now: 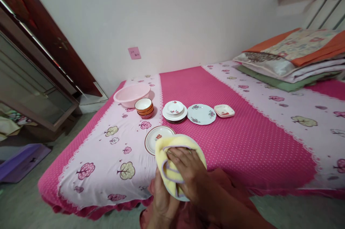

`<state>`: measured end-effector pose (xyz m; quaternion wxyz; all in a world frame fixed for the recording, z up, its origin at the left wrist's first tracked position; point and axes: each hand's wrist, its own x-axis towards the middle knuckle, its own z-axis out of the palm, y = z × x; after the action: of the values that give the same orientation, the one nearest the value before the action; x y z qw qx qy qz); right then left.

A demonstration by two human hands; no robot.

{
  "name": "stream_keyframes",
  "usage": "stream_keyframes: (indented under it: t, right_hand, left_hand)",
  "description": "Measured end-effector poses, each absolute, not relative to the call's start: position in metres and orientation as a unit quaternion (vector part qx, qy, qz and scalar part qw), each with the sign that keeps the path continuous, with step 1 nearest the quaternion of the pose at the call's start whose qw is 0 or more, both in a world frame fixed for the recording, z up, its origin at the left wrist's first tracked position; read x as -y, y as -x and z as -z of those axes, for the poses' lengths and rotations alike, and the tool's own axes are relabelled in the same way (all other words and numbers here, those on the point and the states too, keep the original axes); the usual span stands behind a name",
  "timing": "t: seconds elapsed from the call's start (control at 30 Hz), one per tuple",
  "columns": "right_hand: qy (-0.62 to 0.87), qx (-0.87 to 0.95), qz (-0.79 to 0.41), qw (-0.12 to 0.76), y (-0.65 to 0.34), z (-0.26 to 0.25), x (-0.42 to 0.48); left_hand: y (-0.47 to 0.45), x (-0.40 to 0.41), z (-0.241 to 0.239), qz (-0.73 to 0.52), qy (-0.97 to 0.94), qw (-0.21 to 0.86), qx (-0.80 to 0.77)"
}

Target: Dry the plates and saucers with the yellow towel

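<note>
Low in front of me, a pale plate (199,150) is held up, its face mostly hidden by a yellow cloth (162,151) with a purple edge. My left hand (162,196) grips the plate and a fold of the cloth at the lower left; its fingertips are hidden. My right hand (188,169) presses the bunched cloth onto the plate, fingers bent and close together. Just beyond lies a white plate with a brown rim and a red mark (153,137), partly covered by the cloth in this view.
On the bed (237,142) stand a pink basin (129,94), stacked orange bowls (144,106), stacked plates (175,110), an oval flowered platter (201,114) and small square dishes (224,110). Folded bedding (293,60) lies far right. A white wall (172,17) stands behind.
</note>
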<state>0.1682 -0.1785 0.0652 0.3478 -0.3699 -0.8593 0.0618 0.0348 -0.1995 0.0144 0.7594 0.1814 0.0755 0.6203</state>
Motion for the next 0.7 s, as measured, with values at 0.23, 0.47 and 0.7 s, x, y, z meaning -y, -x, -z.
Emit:
stream_keyframes:
  t: [0.23, 0.47, 0.7]
  right_hand:
    - [0.415, 0.812, -0.053, 0.408, -0.201, -0.046, 0.133]
    - [0.462, 0.785, -0.021, 0.412, -0.238, 0.011, 0.161]
    - [0.502, 0.787, 0.028, 0.356, -0.243, 0.023, 0.215]
  left_hand:
    - [-0.041, 0.195, -0.027, -0.592, -0.156, 0.790, -0.022]
    - [-0.035, 0.187, -0.020, -0.584, -0.151, 0.797, -0.020]
    - [-0.030, 0.184, -0.015, -0.587, -0.149, 0.795, -0.035]
